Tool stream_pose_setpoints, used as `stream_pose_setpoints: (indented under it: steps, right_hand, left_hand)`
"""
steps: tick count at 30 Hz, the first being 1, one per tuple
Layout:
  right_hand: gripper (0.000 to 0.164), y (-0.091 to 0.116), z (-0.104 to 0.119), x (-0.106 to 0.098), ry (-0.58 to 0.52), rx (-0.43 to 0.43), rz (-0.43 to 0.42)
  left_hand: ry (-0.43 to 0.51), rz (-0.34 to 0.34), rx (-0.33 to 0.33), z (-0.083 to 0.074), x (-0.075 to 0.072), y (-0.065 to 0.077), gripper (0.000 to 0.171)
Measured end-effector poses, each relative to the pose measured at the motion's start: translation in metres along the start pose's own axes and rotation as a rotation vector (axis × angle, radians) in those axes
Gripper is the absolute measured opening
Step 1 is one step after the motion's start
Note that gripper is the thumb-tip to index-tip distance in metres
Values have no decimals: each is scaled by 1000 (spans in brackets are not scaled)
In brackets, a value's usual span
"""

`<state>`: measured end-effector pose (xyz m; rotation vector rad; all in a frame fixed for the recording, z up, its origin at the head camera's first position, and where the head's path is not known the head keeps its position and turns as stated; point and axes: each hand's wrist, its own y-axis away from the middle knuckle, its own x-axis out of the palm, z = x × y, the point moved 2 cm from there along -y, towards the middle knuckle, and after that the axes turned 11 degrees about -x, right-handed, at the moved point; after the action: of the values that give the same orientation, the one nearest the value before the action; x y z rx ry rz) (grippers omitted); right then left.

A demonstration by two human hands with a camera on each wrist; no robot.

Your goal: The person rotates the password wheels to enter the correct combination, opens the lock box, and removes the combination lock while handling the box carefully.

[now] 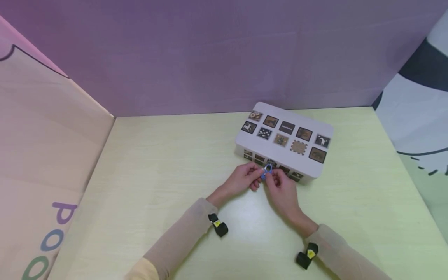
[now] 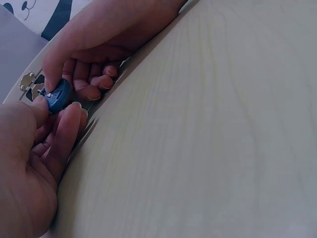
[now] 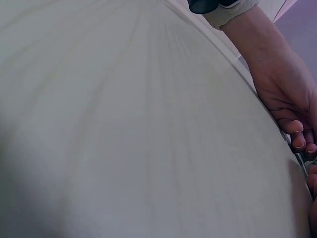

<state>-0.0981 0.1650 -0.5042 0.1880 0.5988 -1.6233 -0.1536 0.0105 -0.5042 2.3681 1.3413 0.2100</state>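
Observation:
A small blue padlock (image 1: 264,176) with a metal shackle is held between both hands in front of a white box (image 1: 285,149). My left hand (image 1: 243,178) pinches it between thumb and fingers from the left side. From the right, my right hand (image 1: 282,194) grips it with thumb and fingertips. In the left wrist view the padlock (image 2: 58,96) sits close beside the box's metal clasp (image 2: 27,81), its face partly covered by fingertips. The right wrist view catches the left hand (image 3: 287,89) at its edge, with the padlock hidden.
The box has a rounded lid printed with small square pictures, and it stands at an angle on the pale wood table (image 1: 157,167). A purple backdrop (image 1: 210,58) rises behind the table. Printed side panels (image 1: 42,136) stand left and right.

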Motion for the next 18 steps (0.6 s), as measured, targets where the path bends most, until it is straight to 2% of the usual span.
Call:
stream_pose_setpoints:
  steps: [18]
  right_hand:
    - [16,0,0,0,11,-8,-2]
  left_hand:
    - [1,-7,-7,0,1,0,19]
